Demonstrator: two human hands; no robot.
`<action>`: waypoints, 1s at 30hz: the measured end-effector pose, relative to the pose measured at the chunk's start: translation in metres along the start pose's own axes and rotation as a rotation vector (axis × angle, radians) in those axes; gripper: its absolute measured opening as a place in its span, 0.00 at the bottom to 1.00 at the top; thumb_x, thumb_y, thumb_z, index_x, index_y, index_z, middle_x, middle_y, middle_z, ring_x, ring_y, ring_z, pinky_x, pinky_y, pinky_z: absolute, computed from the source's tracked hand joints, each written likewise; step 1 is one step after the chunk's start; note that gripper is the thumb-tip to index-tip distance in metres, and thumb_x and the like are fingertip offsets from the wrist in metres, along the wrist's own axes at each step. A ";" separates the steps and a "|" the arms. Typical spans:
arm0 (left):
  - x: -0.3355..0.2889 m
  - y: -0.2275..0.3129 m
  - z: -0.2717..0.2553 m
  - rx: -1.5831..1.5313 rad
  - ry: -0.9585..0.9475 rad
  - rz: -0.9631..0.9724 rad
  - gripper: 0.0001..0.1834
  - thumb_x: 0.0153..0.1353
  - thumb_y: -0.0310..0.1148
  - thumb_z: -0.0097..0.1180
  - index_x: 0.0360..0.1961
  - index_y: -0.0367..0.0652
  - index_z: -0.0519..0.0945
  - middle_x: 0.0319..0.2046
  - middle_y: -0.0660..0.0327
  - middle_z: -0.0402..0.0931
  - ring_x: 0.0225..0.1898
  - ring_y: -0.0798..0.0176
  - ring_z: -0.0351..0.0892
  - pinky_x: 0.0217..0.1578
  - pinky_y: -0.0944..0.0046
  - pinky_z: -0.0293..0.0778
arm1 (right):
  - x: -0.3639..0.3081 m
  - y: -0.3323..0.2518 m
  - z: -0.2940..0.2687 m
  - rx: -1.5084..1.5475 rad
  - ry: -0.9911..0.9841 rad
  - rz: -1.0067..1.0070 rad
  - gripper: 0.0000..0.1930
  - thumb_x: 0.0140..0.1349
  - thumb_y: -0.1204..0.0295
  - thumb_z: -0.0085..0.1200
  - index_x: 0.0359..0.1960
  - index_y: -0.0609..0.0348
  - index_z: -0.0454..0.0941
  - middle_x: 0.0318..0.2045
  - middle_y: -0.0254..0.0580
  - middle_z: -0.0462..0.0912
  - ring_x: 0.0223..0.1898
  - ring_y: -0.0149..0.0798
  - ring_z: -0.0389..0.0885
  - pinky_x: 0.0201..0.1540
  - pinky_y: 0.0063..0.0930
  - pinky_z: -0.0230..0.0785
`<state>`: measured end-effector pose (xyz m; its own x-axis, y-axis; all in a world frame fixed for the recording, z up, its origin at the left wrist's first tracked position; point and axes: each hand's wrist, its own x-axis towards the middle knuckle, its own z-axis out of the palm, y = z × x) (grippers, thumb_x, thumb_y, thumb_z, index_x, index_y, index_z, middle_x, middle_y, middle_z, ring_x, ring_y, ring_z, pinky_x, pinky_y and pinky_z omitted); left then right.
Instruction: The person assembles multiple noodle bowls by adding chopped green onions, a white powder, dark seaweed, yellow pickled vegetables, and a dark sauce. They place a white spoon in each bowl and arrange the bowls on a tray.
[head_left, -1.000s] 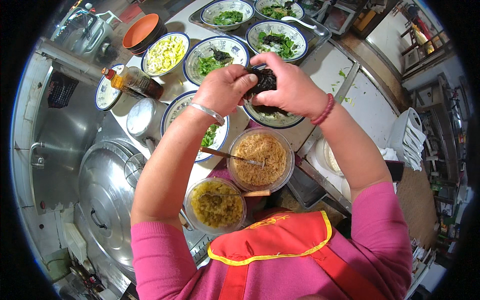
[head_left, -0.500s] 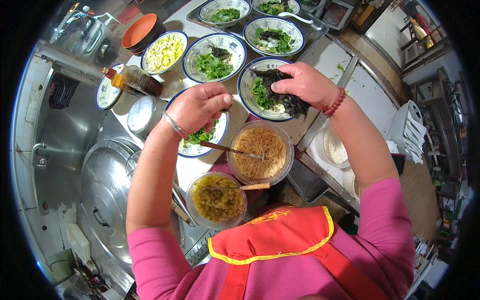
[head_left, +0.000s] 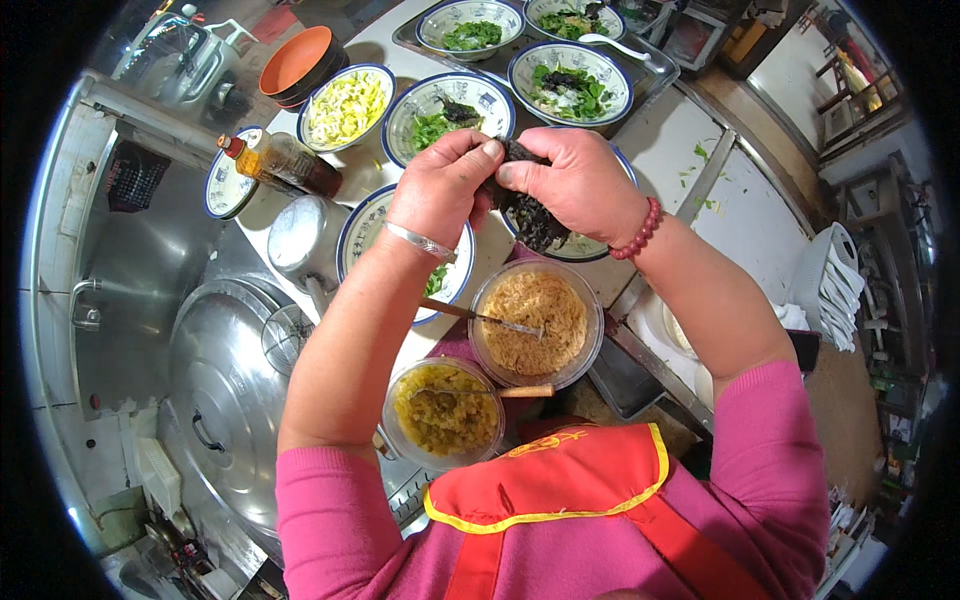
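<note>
A dark clump of dried seaweed (head_left: 537, 222) is pinched between my two hands, over the bowls. My left hand (head_left: 445, 190), with a silver bangle at the wrist, grips the clump's left end with thumb and fingers. On its other side, my right hand (head_left: 575, 190), a red bead bracelet on the wrist, is closed round it. Below my right hand, a blue-rimmed bowl (head_left: 588, 248) is mostly covered. Another patterned bowl (head_left: 360, 240) with greens lies partly behind my left hand. Just beyond stands a bowl (head_left: 398, 112) holding chopped greens and some seaweed.
Nearer me sit a tub of tan shreds (head_left: 530, 325) and a tub of yellow-green chopped pickles (head_left: 445, 410), each with a utensil. More bowls of greens (head_left: 472, 36) stand on a tray at the back. Sauce bottles (head_left: 285, 165) and a large lidded pot (head_left: 225, 400) are left.
My left hand has moved right to meet my right hand, and both now grip the seaweed. My right hand has shifted slightly left. The view has shifted a little.
</note>
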<state>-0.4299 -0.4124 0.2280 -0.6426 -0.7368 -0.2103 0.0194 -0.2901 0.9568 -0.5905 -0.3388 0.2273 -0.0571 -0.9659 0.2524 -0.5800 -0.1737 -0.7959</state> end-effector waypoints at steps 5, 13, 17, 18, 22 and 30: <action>0.042 -0.017 -0.003 -0.136 0.293 0.052 0.10 0.65 0.36 0.52 0.37 0.39 0.77 0.21 0.64 0.73 0.17 0.69 0.70 0.14 0.71 0.65 | 0.009 0.002 -0.004 -0.001 0.077 -0.103 0.12 0.55 0.65 0.58 0.24 0.62 0.74 0.21 0.55 0.76 0.25 0.56 0.76 0.27 0.41 0.68; 0.214 0.026 -0.052 -0.183 0.367 0.153 0.15 0.67 0.38 0.47 0.43 0.35 0.72 0.34 0.52 0.78 0.34 0.52 0.81 0.35 0.58 0.80 | 0.011 0.035 -0.036 0.013 0.002 0.083 0.13 0.56 0.64 0.58 0.28 0.64 0.76 0.23 0.57 0.76 0.28 0.57 0.76 0.32 0.41 0.69; 0.217 0.040 -0.046 0.059 0.279 0.086 0.22 0.65 0.37 0.49 0.53 0.28 0.68 0.47 0.47 0.74 0.42 0.48 0.81 0.37 0.57 0.81 | 0.008 0.052 -0.040 0.003 -0.014 0.186 0.14 0.55 0.64 0.59 0.28 0.66 0.75 0.25 0.59 0.76 0.29 0.59 0.76 0.33 0.42 0.69; 0.200 0.036 -0.038 0.068 0.206 -0.001 0.25 0.65 0.35 0.47 0.56 0.25 0.65 0.52 0.44 0.71 0.44 0.48 0.80 0.36 0.57 0.81 | 0.007 0.055 -0.042 -0.018 0.021 0.144 0.13 0.56 0.65 0.59 0.29 0.65 0.75 0.24 0.56 0.77 0.29 0.55 0.76 0.34 0.39 0.70; 0.101 0.014 -0.003 0.408 -0.432 0.005 0.19 0.64 0.42 0.55 0.45 0.35 0.78 0.38 0.56 0.79 0.36 0.62 0.80 0.31 0.65 0.79 | 0.009 0.055 -0.045 -0.119 0.030 0.034 0.16 0.53 0.62 0.62 0.34 0.62 0.75 0.27 0.52 0.78 0.31 0.52 0.78 0.36 0.38 0.70; 0.026 0.027 0.019 0.437 0.141 0.312 0.11 0.64 0.36 0.55 0.39 0.38 0.80 0.23 0.67 0.75 0.20 0.75 0.68 0.19 0.74 0.66 | 0.021 0.013 -0.032 0.403 -0.104 0.032 0.09 0.60 0.69 0.59 0.34 0.63 0.79 0.24 0.27 0.78 0.29 0.19 0.72 0.33 0.18 0.68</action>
<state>-0.4604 -0.4277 0.2521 -0.5479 -0.8305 0.1001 -0.1463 0.2130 0.9660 -0.6258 -0.3553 0.2398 0.0244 -0.9827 0.1836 -0.2139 -0.1845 -0.9593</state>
